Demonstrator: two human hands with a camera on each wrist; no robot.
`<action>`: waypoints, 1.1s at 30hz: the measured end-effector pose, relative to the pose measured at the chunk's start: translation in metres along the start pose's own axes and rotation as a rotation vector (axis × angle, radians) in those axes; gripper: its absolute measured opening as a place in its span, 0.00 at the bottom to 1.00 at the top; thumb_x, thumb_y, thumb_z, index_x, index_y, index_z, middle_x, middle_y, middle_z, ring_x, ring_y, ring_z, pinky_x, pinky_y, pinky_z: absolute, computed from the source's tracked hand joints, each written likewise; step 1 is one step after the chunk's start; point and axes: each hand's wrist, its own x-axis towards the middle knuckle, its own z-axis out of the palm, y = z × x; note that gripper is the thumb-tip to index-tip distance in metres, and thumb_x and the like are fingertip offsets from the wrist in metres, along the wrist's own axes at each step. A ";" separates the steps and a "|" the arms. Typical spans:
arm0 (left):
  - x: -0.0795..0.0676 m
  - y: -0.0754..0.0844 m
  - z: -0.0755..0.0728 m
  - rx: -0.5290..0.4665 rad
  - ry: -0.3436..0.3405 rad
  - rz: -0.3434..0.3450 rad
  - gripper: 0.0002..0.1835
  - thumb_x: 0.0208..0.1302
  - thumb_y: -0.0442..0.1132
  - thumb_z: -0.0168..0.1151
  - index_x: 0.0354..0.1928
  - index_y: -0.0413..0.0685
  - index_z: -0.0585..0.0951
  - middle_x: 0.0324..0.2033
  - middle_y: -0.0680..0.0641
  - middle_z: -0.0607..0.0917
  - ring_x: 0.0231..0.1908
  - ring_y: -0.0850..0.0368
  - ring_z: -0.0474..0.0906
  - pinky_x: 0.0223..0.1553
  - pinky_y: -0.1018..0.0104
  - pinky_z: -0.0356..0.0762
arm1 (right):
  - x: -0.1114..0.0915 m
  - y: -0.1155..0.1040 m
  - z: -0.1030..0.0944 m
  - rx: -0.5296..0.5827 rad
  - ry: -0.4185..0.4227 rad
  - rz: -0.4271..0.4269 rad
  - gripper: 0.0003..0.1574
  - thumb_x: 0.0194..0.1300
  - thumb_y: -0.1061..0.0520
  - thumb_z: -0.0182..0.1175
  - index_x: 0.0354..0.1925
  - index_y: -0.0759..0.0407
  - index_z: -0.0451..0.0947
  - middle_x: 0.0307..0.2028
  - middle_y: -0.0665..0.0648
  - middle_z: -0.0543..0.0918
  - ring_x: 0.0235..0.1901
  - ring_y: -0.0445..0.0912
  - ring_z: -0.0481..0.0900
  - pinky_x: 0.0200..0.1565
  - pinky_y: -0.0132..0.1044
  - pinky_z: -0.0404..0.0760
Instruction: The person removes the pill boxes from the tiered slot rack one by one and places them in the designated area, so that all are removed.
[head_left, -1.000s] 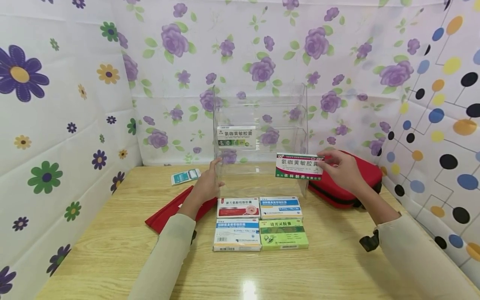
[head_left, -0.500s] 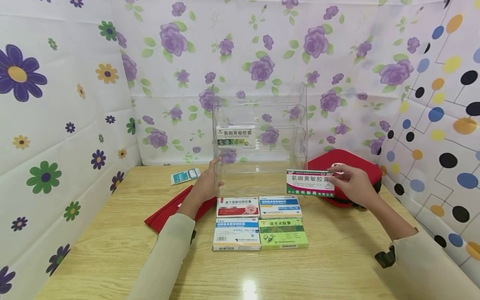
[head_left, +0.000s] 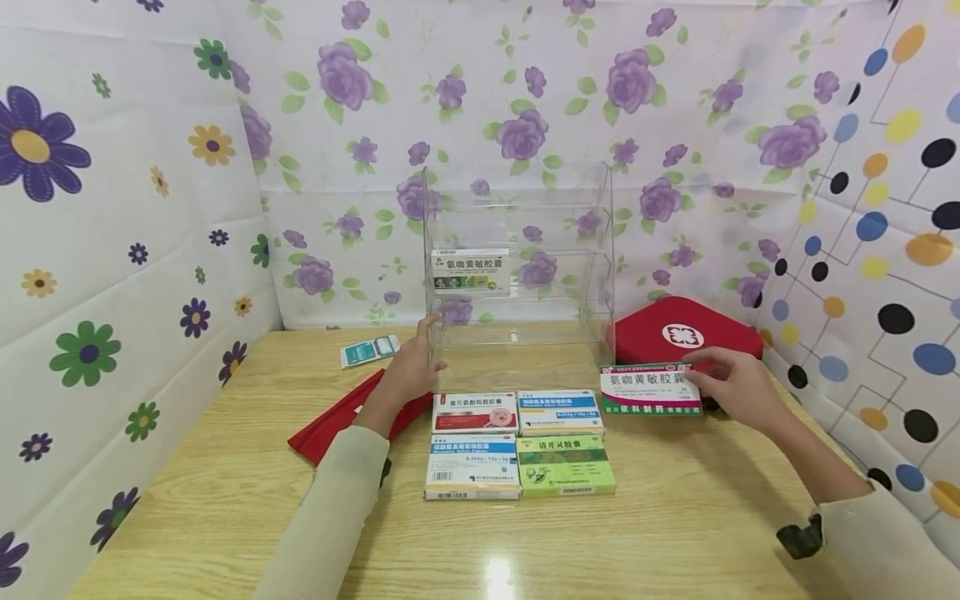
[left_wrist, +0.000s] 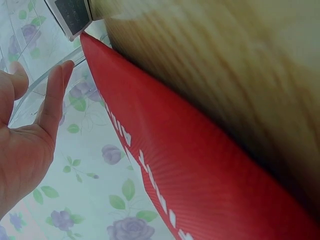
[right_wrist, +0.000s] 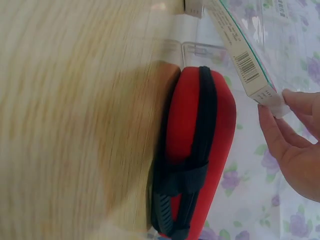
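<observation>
My right hand (head_left: 738, 387) pinches the right end of a white, magenta and green medicine box (head_left: 651, 390), between thumb and fingers. It is held up in front of the red case (head_left: 686, 325); the right wrist view shows the barcoded edge of the medicine box (right_wrist: 245, 62). At the lower left side of a clear acrylic display rack (head_left: 519, 333), my left hand (head_left: 408, 367) rests against the side panel. In the left wrist view, the left hand's fingers (left_wrist: 54, 95) are fairly straight, with thumb apart. A white medicine box (head_left: 471, 272) stands on a rack tier at left.
Several medicine boxes lie in two rows before the rack, among them a red-and-white box (head_left: 475, 414) and a green box (head_left: 566, 467). A red pouch (head_left: 337, 417) lies by the left forearm. Behind it is a small teal-and-white packet (head_left: 371, 351). Patterned cloths hang around the wooden table (head_left: 210, 500).
My right hand has carried the magenta-and-green medicine box down and to the right, away from the rack, uncovering more of the rack's right side. The left hand has stayed at the rack.
</observation>
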 end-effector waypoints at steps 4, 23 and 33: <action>0.000 -0.001 0.000 0.005 0.009 0.006 0.49 0.66 0.38 0.67 0.76 0.67 0.44 0.45 0.38 0.78 0.43 0.43 0.77 0.54 0.44 0.77 | -0.003 0.003 -0.003 0.035 -0.057 0.026 0.15 0.67 0.56 0.66 0.49 0.62 0.82 0.39 0.62 0.86 0.30 0.47 0.84 0.26 0.32 0.81; 0.001 -0.001 0.001 0.001 0.022 0.021 0.49 0.66 0.38 0.67 0.76 0.66 0.44 0.40 0.39 0.78 0.41 0.43 0.77 0.51 0.45 0.78 | -0.009 0.007 0.002 0.009 -0.182 0.098 0.39 0.61 0.42 0.70 0.61 0.64 0.74 0.56 0.68 0.79 0.47 0.60 0.83 0.40 0.34 0.84; 0.001 -0.001 0.001 0.000 0.007 0.015 0.49 0.66 0.38 0.67 0.76 0.67 0.43 0.40 0.40 0.77 0.39 0.44 0.77 0.49 0.46 0.80 | -0.012 0.006 0.001 0.052 -0.286 0.076 0.52 0.53 0.44 0.76 0.67 0.66 0.67 0.60 0.70 0.75 0.55 0.66 0.78 0.45 0.41 0.84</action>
